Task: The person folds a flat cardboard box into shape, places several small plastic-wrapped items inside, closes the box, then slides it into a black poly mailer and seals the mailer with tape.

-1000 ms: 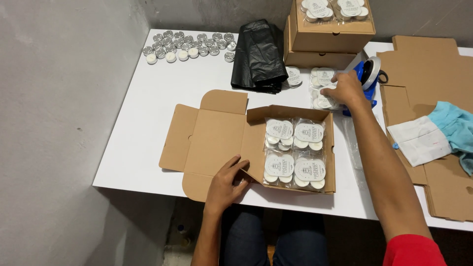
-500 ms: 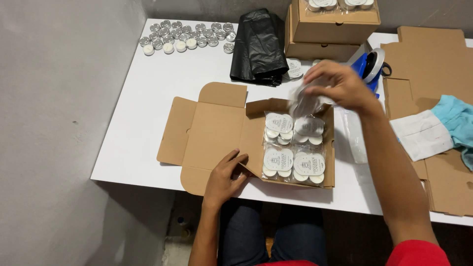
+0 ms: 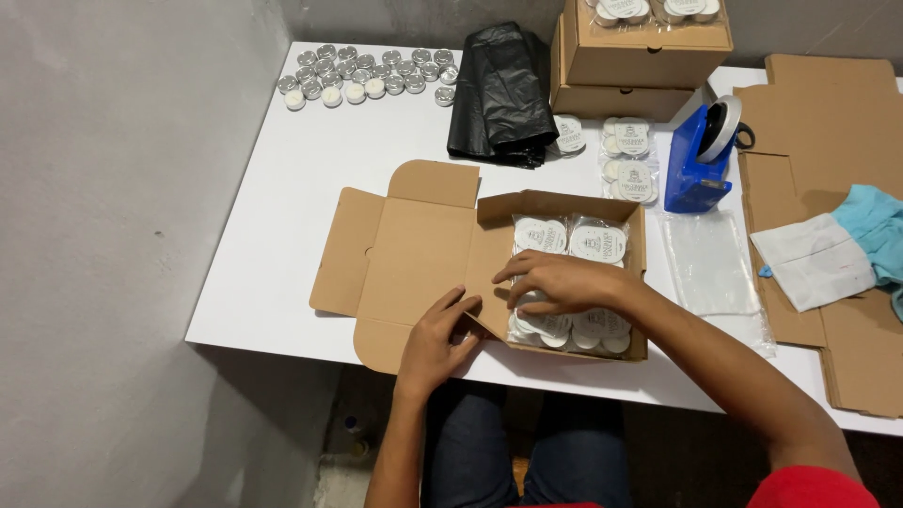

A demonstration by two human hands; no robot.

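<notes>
Two bare hands at frame centre: right hand (image 3: 564,282) flat, fingers spread on light, slippery clear-plastic tealight packs (image 3: 569,282) in the open brown cardboard box (image 3: 489,230); left hand (image 3: 437,334) loosely open, steadying its lower-left edge; packs best taken by their edges.

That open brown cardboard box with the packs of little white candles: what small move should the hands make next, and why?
Probably the right hand should press its pack flat among the clear packs of white candles in the open brown cardboard box, since it lies on them while the left hand steadies the box's near edge.

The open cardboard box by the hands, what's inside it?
The open cardboard box holds clear packs of tealight candles. The right hand covers the middle ones; lower layers are hidden.
</notes>
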